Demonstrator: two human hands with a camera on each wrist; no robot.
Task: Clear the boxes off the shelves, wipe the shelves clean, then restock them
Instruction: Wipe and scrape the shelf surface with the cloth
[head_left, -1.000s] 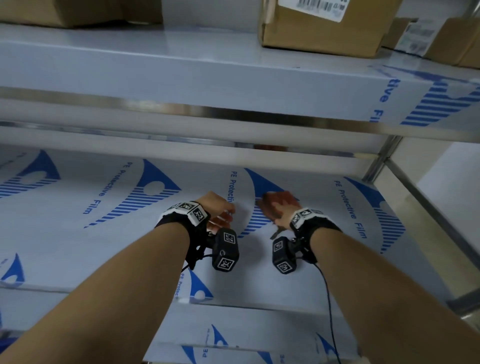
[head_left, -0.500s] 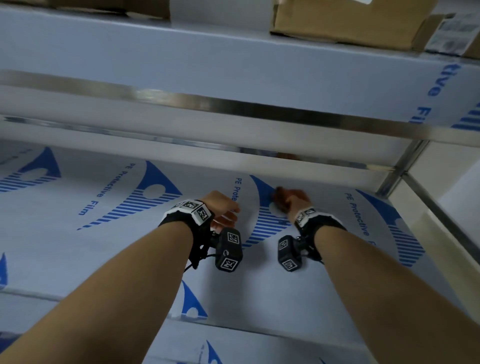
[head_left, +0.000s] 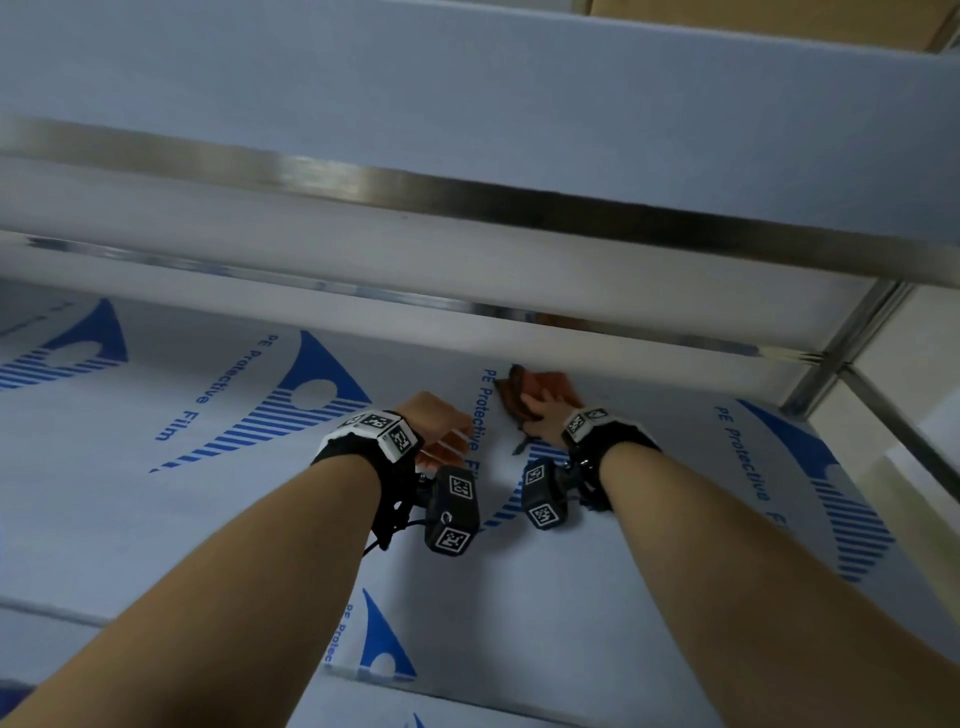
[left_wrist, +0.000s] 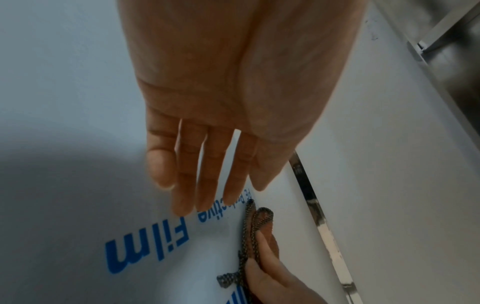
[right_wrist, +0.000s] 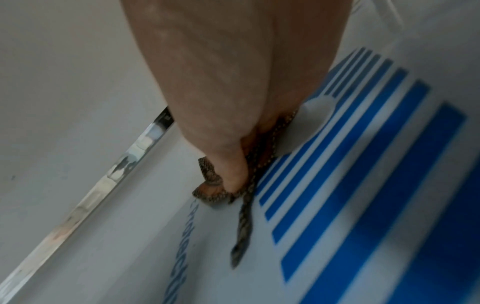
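A brown cloth (head_left: 519, 391) with a dark stitched hem lies bunched on the film-covered shelf (head_left: 208, 519), close under the back rail. My right hand (head_left: 546, 415) is on top of it, holding it against the shelf. In the right wrist view the thumb (right_wrist: 231, 164) pins the cloth (right_wrist: 210, 192) down, and a loose hem strand trails toward me. My left hand (head_left: 441, 431) hovers just left of it with straight fingers (left_wrist: 207, 174) and holds nothing. The left wrist view shows the cloth (left_wrist: 262, 223) under the right hand's fingers (left_wrist: 270, 273).
The upper shelf (head_left: 467, 104) overhangs closely, its steel edge (head_left: 415, 187) crossing the head view. A cardboard box (head_left: 779, 21) stands on it at the far right. A steel upright (head_left: 831, 358) bounds the shelf on the right. Blue "PE Protective Film" print covers the shelf surface.
My right hand has slid the cloth away from me toward the back of the shelf. The left hand stays about where it was. The head view has dipped lower.
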